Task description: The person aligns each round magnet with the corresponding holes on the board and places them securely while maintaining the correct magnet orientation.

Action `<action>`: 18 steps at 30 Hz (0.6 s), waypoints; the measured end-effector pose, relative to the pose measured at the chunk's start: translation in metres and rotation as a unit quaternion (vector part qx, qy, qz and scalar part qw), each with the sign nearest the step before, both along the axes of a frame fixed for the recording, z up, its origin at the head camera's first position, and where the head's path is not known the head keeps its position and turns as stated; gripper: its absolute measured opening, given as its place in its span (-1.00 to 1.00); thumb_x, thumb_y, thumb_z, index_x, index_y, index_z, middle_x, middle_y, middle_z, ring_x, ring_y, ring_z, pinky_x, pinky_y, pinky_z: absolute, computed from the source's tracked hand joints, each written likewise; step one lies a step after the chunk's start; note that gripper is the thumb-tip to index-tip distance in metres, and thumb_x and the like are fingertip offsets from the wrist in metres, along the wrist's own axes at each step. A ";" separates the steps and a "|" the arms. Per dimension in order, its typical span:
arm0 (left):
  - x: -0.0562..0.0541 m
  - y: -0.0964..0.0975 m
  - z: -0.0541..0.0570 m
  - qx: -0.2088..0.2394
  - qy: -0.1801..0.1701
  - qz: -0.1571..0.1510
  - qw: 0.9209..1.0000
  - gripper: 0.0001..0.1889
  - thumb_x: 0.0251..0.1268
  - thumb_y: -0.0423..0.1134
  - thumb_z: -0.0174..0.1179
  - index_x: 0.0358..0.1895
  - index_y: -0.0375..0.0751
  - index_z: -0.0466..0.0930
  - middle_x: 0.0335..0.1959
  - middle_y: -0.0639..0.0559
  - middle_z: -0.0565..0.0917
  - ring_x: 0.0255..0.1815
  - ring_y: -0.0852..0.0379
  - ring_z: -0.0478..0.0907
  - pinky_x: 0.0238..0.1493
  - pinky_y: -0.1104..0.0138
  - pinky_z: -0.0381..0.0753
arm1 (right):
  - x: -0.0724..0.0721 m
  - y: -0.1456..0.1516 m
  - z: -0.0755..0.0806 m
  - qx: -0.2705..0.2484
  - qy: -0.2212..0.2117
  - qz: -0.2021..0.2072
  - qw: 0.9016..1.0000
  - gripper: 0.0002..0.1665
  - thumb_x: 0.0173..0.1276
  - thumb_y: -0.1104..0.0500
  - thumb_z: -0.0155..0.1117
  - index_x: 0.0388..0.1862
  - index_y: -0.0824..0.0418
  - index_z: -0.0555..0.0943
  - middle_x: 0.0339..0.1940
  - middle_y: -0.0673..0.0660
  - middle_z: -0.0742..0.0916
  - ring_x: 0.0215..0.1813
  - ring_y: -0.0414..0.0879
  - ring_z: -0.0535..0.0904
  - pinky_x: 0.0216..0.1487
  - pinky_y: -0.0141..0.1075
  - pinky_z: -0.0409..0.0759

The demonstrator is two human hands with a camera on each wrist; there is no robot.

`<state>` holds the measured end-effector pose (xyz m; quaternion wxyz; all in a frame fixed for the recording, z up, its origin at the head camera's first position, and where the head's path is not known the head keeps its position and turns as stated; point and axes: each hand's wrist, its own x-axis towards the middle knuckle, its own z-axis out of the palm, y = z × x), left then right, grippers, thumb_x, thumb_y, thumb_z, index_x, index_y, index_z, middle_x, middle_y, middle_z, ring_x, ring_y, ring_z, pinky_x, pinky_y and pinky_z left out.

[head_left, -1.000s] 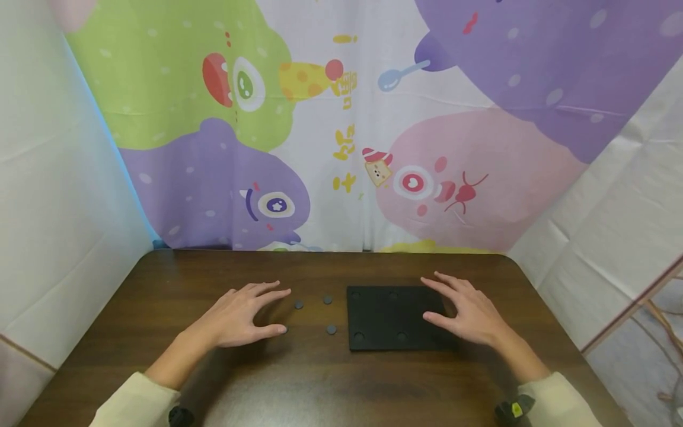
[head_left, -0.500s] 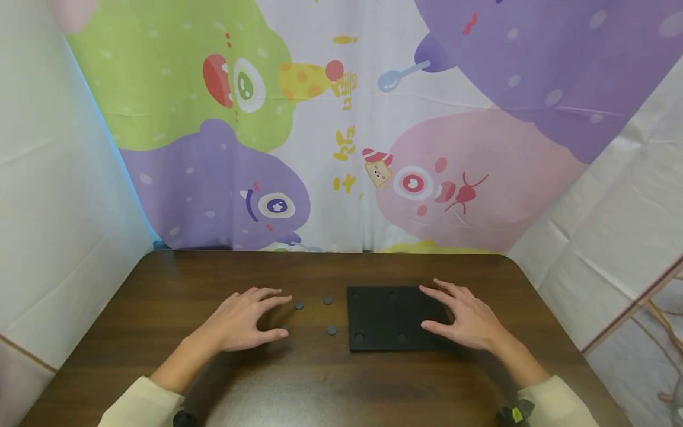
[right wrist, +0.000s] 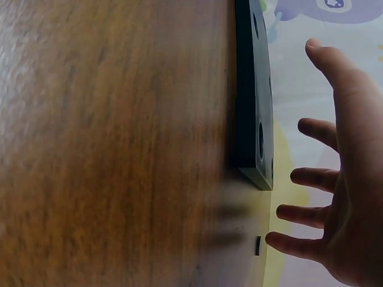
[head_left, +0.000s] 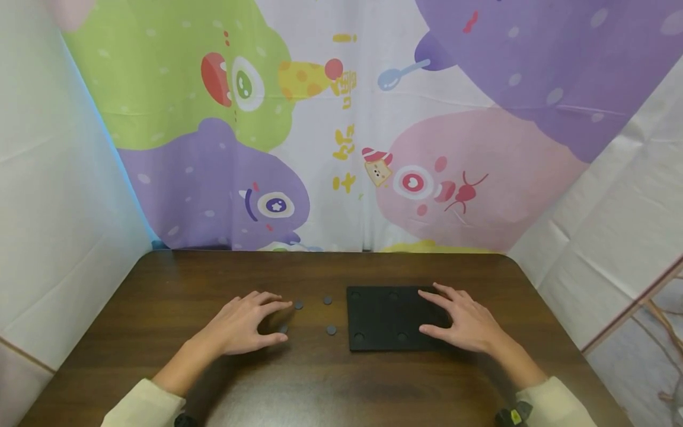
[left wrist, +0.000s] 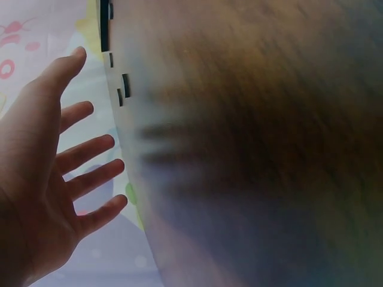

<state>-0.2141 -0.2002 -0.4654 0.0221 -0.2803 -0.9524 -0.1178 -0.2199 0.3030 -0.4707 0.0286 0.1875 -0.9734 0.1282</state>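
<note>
Several small dark grey discs lie on the wooden table left of a flat black board, among them a back disc (head_left: 328,300), a front disc (head_left: 331,330) and one (head_left: 299,305) close to my left fingertips. The black board (head_left: 373,317) has round recesses near its edges. My left hand (head_left: 245,325) hovers over the table with fingers spread and holds nothing; another disc (head_left: 284,329) shows between its thumb and index finger in the head view. Above the board's right end, my right hand (head_left: 469,320) is spread and holds nothing, hiding that end.
The brown table (head_left: 341,385) ends at the back against a cartoon-printed curtain (head_left: 341,219). White cloth walls (head_left: 64,196) stand at both sides. In the right wrist view, a small dark piece (right wrist: 258,246) shows beyond the board's end.
My left hand has sunk slightly toward the near side of the table. The right hand has shifted a little left and nearer. Discs and board have stayed put.
</note>
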 end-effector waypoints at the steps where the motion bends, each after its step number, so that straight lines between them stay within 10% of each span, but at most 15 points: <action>1: 0.000 0.000 -0.001 0.000 -0.002 0.000 1.000 -0.23 0.42 0.38 0.42 0.57 0.10 0.65 0.49 -0.12 0.72 0.47 -0.31 0.68 0.28 -0.43 0.68 | 0.000 0.000 0.000 0.002 -0.002 0.000 1.000 -0.03 0.43 -0.51 0.43 0.70 -0.15 0.55 0.74 0.29 0.54 0.54 0.41 0.59 -0.07 0.27 0.77; 18: 0.000 -0.001 -0.005 0.004 -0.019 -0.029 0.999 -0.35 0.46 0.31 0.43 0.46 0.06 0.74 0.28 -0.05 0.77 0.27 -0.13 0.71 0.09 -0.14 0.76 | 0.003 -0.005 -0.003 0.021 -0.030 -0.001 0.999 -0.02 0.42 -0.54 0.41 0.71 -0.22 0.53 0.73 0.33 0.53 0.51 0.42 0.61 -0.15 0.18 0.76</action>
